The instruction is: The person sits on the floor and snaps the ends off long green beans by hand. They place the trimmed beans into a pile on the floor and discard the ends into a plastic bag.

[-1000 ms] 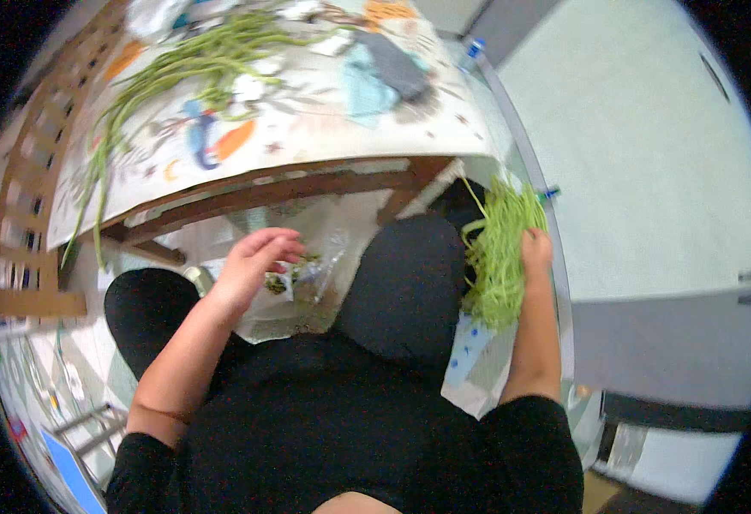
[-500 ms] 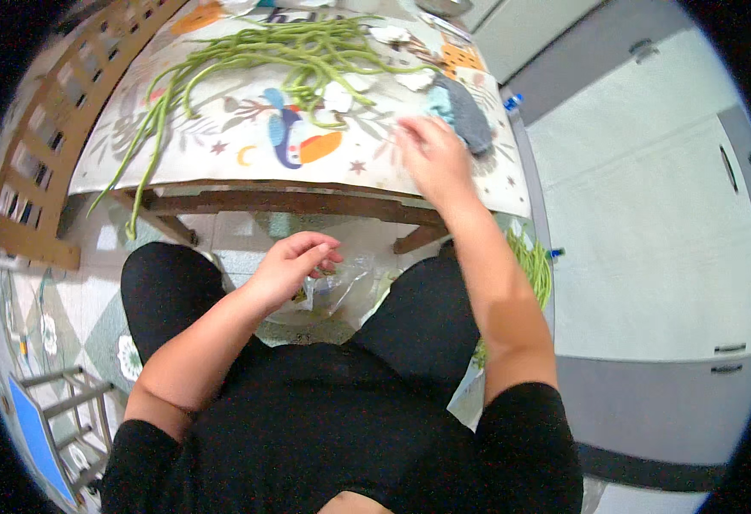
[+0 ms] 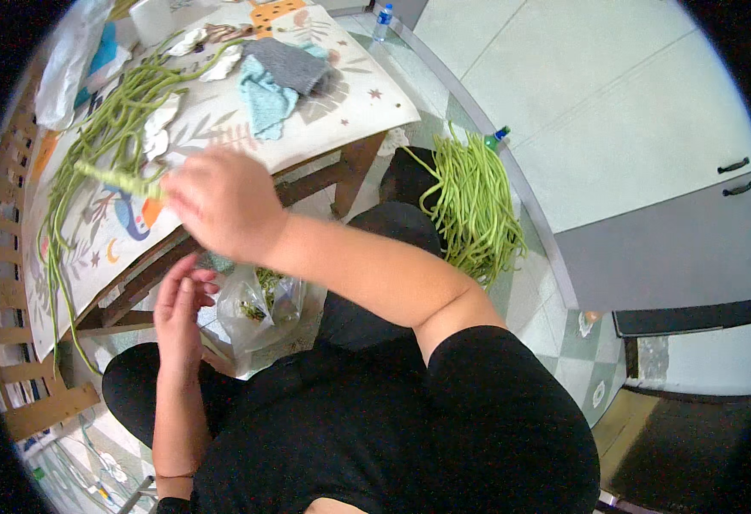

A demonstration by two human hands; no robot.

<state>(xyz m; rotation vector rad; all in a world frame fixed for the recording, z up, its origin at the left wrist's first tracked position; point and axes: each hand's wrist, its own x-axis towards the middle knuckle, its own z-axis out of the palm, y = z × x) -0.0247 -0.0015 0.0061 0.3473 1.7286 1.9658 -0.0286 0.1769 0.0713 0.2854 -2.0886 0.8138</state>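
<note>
So the right hand (image 3: 221, 210) is stretched out toward the upper left of the frame, closed around a short bunch of green beans (image 3: 118, 177) that sticks out leftward from the fist, long axis running roughly left-right over the patterned bench (image 3: 350, 103). The big pile of long beans (image 3: 105, 128) lies just above and left of it, so the right hand is clearly nearer. The left hand (image 3: 178, 313) sits lower left, fingers loosely open and empty, right beside the clear plastic bag (image 3: 260, 308) of trimmings.
</note>
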